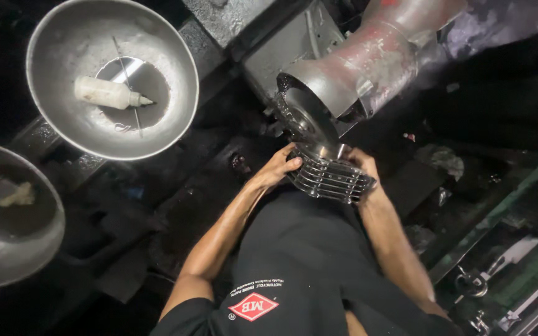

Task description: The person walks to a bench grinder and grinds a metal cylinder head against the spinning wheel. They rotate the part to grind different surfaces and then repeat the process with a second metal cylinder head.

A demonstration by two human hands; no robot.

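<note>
Gripping a finned metal part (328, 175) from both sides, the left hand (279, 168) and right hand (362, 163) close on it at a machine's spinning wheel (306, 118); a bowl (57, 112) holding a bottle (108, 93) sits nearby.

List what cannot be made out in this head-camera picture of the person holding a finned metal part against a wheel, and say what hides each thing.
- Finned metal part, head view: its underside and far end, covered by the left hand, right hand and the wheel.
- Second bowl: cut off by the left edge.
- Floor between the bowls: lost in darkness.
- Lump in the second bowl: too blurred to identify.
</note>
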